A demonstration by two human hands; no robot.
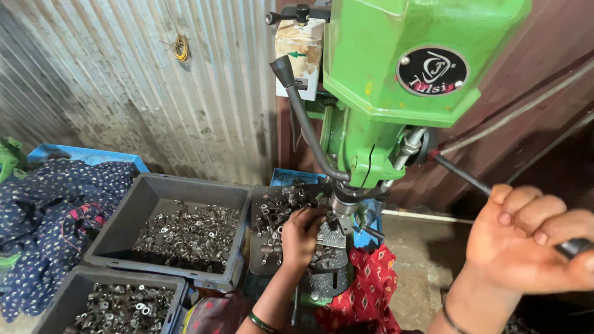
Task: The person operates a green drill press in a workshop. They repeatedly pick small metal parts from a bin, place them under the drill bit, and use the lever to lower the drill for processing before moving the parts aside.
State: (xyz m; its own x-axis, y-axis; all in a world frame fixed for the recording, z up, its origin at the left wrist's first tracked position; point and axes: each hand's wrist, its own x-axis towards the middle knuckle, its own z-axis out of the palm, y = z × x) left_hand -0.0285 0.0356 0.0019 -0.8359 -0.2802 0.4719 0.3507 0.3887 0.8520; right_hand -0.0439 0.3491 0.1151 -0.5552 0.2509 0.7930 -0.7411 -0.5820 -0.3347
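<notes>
Clearly the left hand (301, 237) pinches a small, stiff, likely oily metal part under the green drill press (396, 80), near the grey tray (167, 192), while the right hand (526, 244) wraps closed around the feed lever (470, 179).

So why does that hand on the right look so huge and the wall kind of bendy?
In the head view, the right hand sits close to the wide lens, so it looms large and slightly soft; the corrugated metal wall bows near the edge; daylight is even, with dim shadow under the green drill press, where the left hand stays sharp.
</notes>
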